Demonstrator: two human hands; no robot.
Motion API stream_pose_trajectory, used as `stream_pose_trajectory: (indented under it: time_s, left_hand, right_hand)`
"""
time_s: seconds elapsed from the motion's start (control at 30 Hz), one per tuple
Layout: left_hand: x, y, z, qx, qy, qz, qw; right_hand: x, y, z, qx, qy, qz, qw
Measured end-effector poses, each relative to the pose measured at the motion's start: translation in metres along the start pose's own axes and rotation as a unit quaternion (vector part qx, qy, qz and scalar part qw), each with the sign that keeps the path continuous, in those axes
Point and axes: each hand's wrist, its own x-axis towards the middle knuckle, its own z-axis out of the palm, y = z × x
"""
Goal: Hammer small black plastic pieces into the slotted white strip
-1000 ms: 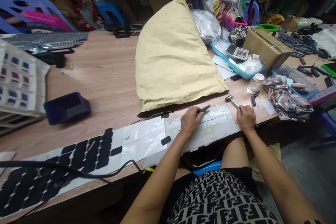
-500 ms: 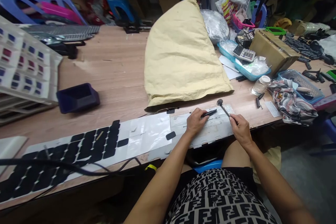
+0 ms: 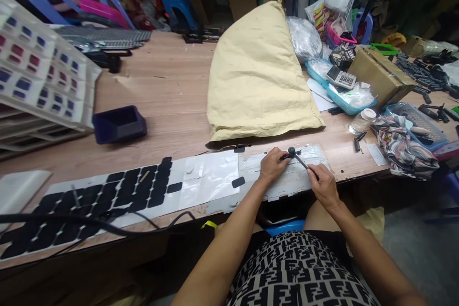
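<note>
My left hand pinches a slim black piece flat against a clear plastic sheet at the table's near edge. My right hand grips the handle of a small metal hammer, whose head rests just above the black piece beside my left fingertips. Further left on the same long white strip, several black pads lie in rows, and one loose black pad sits close to my left wrist.
A big tan sack lies behind my hands. A dark blue tray and stacked white sample racks are at the left. A calculator, cardboard box, blue baskets, a jar and a patterned cloth crowd the right.
My right hand lifted the hammer from the table and swung its head left, over to the black piece. My left hand kept its pinch. The camera view shifted slightly left.
</note>
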Motion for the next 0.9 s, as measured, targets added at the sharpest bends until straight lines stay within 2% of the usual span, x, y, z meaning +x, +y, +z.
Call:
stream_pose_trajectory:
  time_s: [0.1, 0.17, 0.3, 0.47, 0.63, 0.73, 0.8, 0.9]
  left_hand:
    - [0.001, 0.001, -0.001, 0.009, -0.002, 0.000, 1.000]
    - [0.001, 0.001, 0.000, 0.011, -0.004, 0.000, 1.000]
    - [0.001, 0.000, 0.001, 0.008, -0.004, 0.004, 1.000]
    - [0.001, -0.003, 0.004, 0.005, 0.003, 0.013, 1.000]
    - [0.002, -0.002, 0.000, -0.008, 0.004, 0.026, 1.000]
    - [-0.024, 0.003, -0.010, -0.034, -0.020, 0.071, 0.997]
    - [-0.059, 0.006, -0.015, -0.053, -0.067, 0.107, 0.991]
    - [-0.121, 0.003, -0.013, -0.078, -0.176, 0.125, 0.973]
  right_hand:
    - [-0.001, -0.004, 0.003, 0.000, -0.021, -0.007, 1.000]
    - [0.001, 0.002, 0.004, -0.010, -0.023, -0.006, 1.000]
    - [0.015, 0.035, -0.006, -0.091, 0.033, 0.005, 0.995]
    - [0.035, 0.082, -0.021, -0.265, 0.080, 0.035, 0.960]
    - [0.036, 0.094, -0.019, -0.323, 0.095, 0.054, 0.940]
    - [0.034, 0.091, -0.017, -0.321, 0.097, 0.056, 0.940]
    - [0.033, 0.090, -0.016, -0.321, 0.097, 0.059, 0.940]
    - [0.034, 0.091, -0.016, -0.323, 0.096, 0.060, 0.940]
